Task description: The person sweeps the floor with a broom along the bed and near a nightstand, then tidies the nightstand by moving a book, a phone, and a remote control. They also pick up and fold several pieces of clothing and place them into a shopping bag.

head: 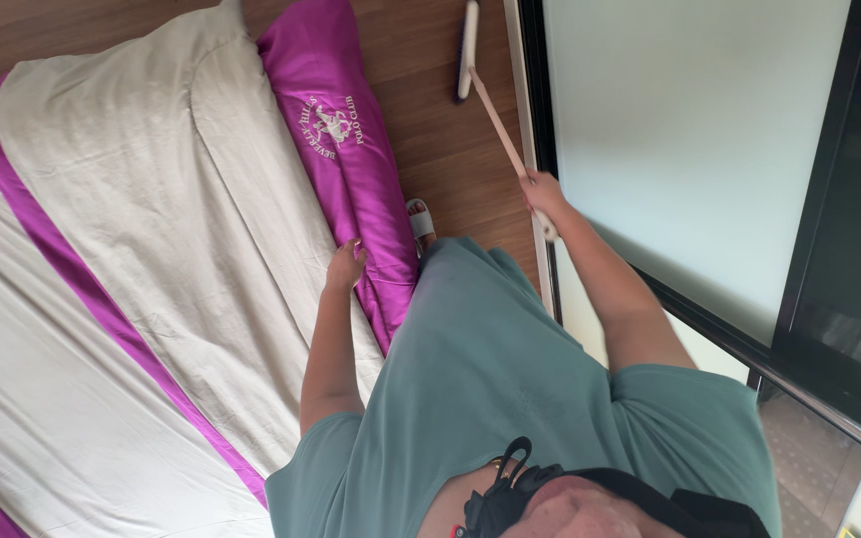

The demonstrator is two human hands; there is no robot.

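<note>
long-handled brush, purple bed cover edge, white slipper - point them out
long-handled pale wooden brush [495,110], head view, on the handle's middle
purple satin bed cover edge [346,149], head view, on the folded band
white slipper [421,217], head view, on its strap

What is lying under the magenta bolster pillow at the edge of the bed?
The magenta bolster pillow rests on the cream duvet, with the left hand touching it. The brown wooden floor lies beside it. Anything beneath stays hidden.

The only label is a white stitched emblem [331,124] on the purple bolster [351,169] along the bed's edge.
</note>
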